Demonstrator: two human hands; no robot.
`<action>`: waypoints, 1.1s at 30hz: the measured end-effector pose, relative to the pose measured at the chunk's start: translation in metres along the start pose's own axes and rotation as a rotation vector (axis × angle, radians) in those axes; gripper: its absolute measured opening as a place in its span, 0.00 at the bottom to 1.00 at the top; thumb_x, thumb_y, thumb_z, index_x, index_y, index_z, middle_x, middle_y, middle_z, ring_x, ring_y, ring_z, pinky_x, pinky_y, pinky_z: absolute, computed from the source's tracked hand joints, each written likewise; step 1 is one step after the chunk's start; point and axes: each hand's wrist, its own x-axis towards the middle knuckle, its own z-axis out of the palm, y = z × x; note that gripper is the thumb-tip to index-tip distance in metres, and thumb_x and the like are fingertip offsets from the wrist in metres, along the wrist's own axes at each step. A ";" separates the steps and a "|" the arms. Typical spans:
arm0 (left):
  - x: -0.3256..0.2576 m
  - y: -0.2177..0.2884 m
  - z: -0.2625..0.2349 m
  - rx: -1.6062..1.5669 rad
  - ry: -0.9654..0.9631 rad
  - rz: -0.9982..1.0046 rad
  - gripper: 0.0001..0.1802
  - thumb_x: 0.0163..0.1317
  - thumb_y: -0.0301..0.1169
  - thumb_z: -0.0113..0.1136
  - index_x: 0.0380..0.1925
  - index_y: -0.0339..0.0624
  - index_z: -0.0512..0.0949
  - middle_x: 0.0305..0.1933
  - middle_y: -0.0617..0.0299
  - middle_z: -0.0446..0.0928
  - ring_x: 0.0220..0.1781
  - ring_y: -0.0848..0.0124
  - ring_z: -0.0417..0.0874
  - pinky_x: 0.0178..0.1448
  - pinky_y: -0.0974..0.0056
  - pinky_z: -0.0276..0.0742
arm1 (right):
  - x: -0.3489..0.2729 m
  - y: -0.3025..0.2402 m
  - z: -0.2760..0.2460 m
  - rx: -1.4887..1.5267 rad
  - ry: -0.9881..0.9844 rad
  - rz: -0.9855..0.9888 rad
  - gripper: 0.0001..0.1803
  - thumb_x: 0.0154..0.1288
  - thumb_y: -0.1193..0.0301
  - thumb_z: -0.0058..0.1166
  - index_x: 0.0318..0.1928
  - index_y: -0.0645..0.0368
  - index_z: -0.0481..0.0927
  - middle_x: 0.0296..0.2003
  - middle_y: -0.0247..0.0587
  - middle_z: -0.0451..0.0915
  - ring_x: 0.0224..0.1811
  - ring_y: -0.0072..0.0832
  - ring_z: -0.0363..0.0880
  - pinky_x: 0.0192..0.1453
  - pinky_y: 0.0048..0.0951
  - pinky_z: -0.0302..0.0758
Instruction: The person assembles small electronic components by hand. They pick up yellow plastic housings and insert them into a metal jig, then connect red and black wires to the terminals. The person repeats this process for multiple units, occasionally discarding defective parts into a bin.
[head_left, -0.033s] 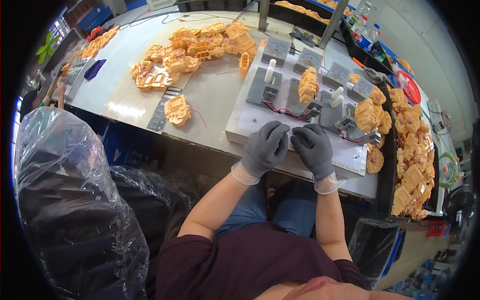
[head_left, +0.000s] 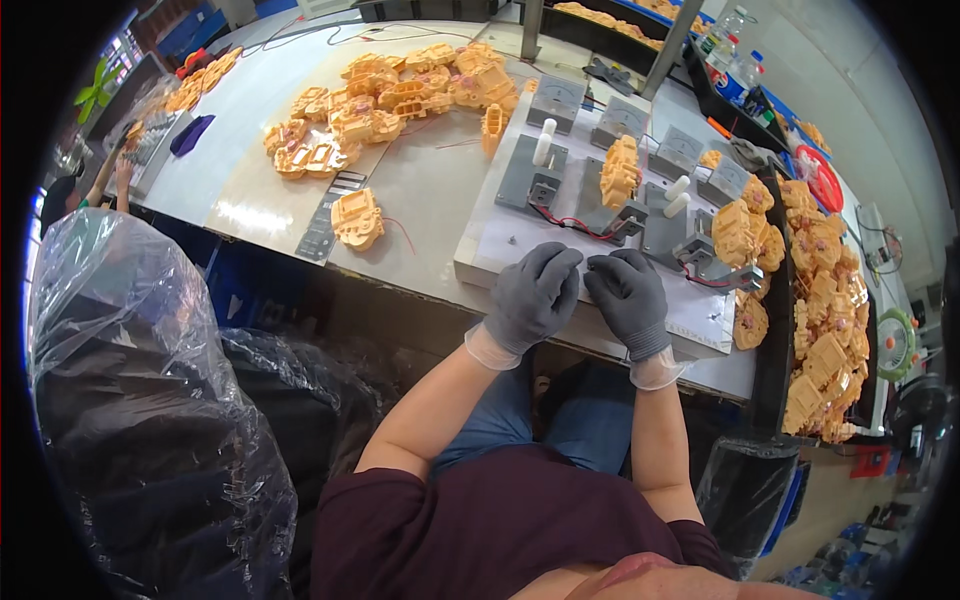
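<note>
My left hand [head_left: 534, 298], in a grey glove, is closed over the front edge of a white test board [head_left: 490, 245], thumb and fingers pressed together. Close beside it my right hand [head_left: 629, 299], gloved the same, is closed too, its curled fingertips pointing at the left ones. Anything they may pinch is too small or hidden to make out. Just beyond them, grey clamp fixtures [head_left: 520, 188] with red and black wires stand on the board. One orange plastic housing [head_left: 619, 172] sits upright on the middle fixture, another [head_left: 737, 232] on the right one.
Dial meters [head_left: 556, 100] line the board's far side. A single orange housing with a red wire [head_left: 357, 219] lies left of the board, near a heap of housings [head_left: 370, 105]. A black bin of housings [head_left: 825, 300] stands right. A plastic-wrapped chair [head_left: 150, 400] is at left.
</note>
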 end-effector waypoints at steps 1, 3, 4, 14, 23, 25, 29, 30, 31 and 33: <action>0.000 0.000 0.000 -0.010 0.011 0.008 0.17 0.50 0.21 0.60 0.42 0.43 0.74 0.37 0.57 0.77 0.29 0.61 0.80 0.28 0.62 0.76 | 0.000 -0.002 -0.001 -0.002 -0.005 0.008 0.11 0.53 0.67 0.62 0.37 0.55 0.83 0.35 0.40 0.79 0.39 0.37 0.78 0.42 0.34 0.75; 0.001 0.001 -0.001 -0.019 -0.005 -0.012 0.16 0.50 0.21 0.60 0.41 0.43 0.75 0.37 0.57 0.77 0.28 0.61 0.80 0.28 0.62 0.76 | 0.001 -0.003 0.000 -0.008 -0.010 0.013 0.11 0.53 0.67 0.62 0.37 0.56 0.83 0.35 0.40 0.79 0.39 0.37 0.78 0.42 0.34 0.75; 0.001 0.001 -0.002 -0.024 -0.013 -0.022 0.16 0.50 0.21 0.60 0.41 0.43 0.75 0.37 0.58 0.77 0.28 0.61 0.80 0.28 0.62 0.76 | 0.001 -0.002 0.000 -0.013 -0.010 0.010 0.11 0.53 0.67 0.61 0.37 0.56 0.83 0.35 0.40 0.79 0.38 0.37 0.78 0.41 0.34 0.75; 0.010 0.011 0.001 -0.235 -0.028 -0.204 0.10 0.53 0.23 0.59 0.37 0.42 0.75 0.36 0.56 0.78 0.28 0.60 0.81 0.30 0.62 0.77 | 0.002 0.001 0.004 -0.035 -0.024 -0.006 0.11 0.52 0.69 0.61 0.38 0.55 0.82 0.36 0.41 0.79 0.39 0.39 0.79 0.41 0.36 0.75; 0.035 0.024 0.023 -0.403 0.015 -0.232 0.18 0.53 0.26 0.60 0.46 0.41 0.74 0.45 0.49 0.74 0.42 0.54 0.79 0.43 0.59 0.76 | 0.002 0.008 0.003 -0.110 0.045 -0.135 0.16 0.49 0.71 0.61 0.42 0.54 0.79 0.39 0.43 0.80 0.42 0.45 0.79 0.44 0.40 0.76; 0.043 0.023 0.026 -0.380 0.023 -0.244 0.23 0.53 0.27 0.61 0.51 0.40 0.72 0.50 0.46 0.71 0.49 0.53 0.77 0.49 0.59 0.75 | 0.001 0.017 0.010 -0.118 0.053 -0.139 0.15 0.51 0.68 0.61 0.41 0.54 0.79 0.40 0.43 0.80 0.41 0.46 0.78 0.44 0.41 0.75; 0.042 0.017 0.029 -0.494 -0.249 -0.344 0.23 0.59 0.28 0.55 0.56 0.36 0.69 0.53 0.50 0.70 0.54 0.63 0.74 0.56 0.64 0.71 | 0.006 0.017 0.009 -0.080 0.059 0.012 0.13 0.52 0.65 0.60 0.40 0.50 0.80 0.40 0.42 0.80 0.40 0.46 0.79 0.44 0.41 0.76; 0.041 0.014 0.030 -0.576 -0.288 -0.363 0.22 0.61 0.27 0.53 0.57 0.36 0.69 0.53 0.52 0.71 0.54 0.65 0.74 0.56 0.65 0.71 | 0.008 0.010 0.005 -0.078 0.077 0.075 0.13 0.53 0.64 0.60 0.40 0.49 0.80 0.40 0.42 0.80 0.40 0.46 0.79 0.44 0.41 0.76; 0.039 0.011 0.033 -0.653 -0.333 -0.389 0.22 0.62 0.26 0.51 0.57 0.36 0.68 0.52 0.54 0.72 0.54 0.68 0.74 0.57 0.66 0.71 | 0.010 0.007 0.001 -0.103 0.042 0.123 0.12 0.53 0.63 0.60 0.40 0.49 0.80 0.39 0.42 0.80 0.39 0.46 0.79 0.43 0.42 0.76; 0.037 0.010 0.035 -0.783 -0.363 -0.483 0.21 0.64 0.25 0.46 0.57 0.35 0.68 0.52 0.58 0.73 0.54 0.69 0.74 0.57 0.66 0.70 | 0.014 0.001 -0.014 -0.143 -0.046 0.221 0.11 0.55 0.61 0.59 0.38 0.48 0.80 0.37 0.43 0.80 0.38 0.45 0.79 0.42 0.42 0.76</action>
